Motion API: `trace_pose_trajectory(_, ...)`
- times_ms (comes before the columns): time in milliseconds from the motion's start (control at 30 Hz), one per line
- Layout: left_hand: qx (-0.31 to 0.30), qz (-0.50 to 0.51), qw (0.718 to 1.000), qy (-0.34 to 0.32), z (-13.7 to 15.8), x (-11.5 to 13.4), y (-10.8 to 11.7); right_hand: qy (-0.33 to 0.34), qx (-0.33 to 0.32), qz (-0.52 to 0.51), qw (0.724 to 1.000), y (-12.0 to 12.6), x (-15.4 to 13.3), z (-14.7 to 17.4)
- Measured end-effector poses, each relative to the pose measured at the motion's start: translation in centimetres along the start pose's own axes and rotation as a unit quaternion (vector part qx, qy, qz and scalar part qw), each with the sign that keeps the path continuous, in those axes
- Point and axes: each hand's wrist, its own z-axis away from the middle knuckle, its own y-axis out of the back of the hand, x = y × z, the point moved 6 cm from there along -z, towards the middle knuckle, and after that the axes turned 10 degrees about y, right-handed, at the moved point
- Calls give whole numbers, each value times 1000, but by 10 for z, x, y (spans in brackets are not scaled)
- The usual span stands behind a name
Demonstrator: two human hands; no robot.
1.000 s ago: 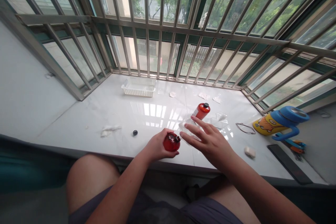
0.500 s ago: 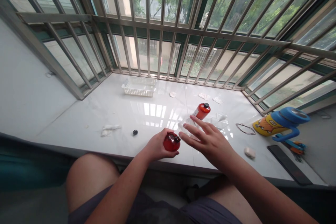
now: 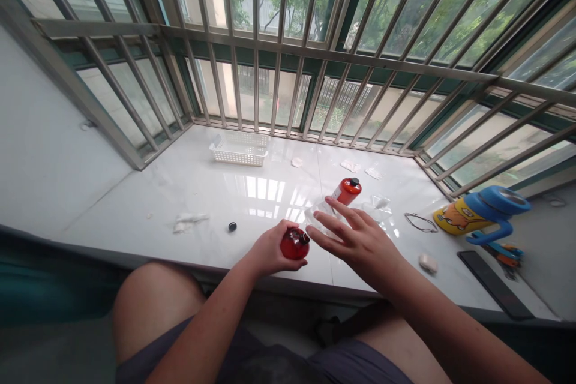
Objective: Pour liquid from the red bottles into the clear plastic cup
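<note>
My left hand (image 3: 271, 248) is wrapped round a red bottle (image 3: 293, 246) near the front edge of the sill. The bottle leans to the right, its dark neck facing my right hand. Beside that neck, my right hand (image 3: 355, 234) has its fingers spread and stretched out. Something clear and plastic-looking (image 3: 320, 213) shows behind those fingers; whether they touch it I cannot tell. Beyond the right fingertips a second red bottle (image 3: 348, 191) with a black cap lies or leans on the sill. A loose black cap (image 3: 232, 227) rests left of my left hand.
On the white sill (image 3: 135, 216) are a white perforated basket (image 3: 240, 156), crumpled clear wrapping (image 3: 189, 222), a hair tie or cord loop (image 3: 420, 222), a pale soap-like block (image 3: 428, 263), a black phone-like slab (image 3: 492, 285) and a blue-yellow flask (image 3: 472, 210). Metal bars (image 3: 279, 51) enclose the back.
</note>
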Motion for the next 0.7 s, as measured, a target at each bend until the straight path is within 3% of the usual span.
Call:
trace_pose_trajectory(467,-2,0,1000,1,0,-3,0,25,7,12,1000,6,-1,-6)
trace_pose_trajectory(700,3,1,1000,-6,0,-6,0,6,5,-3,1000,-7,-4,-2)
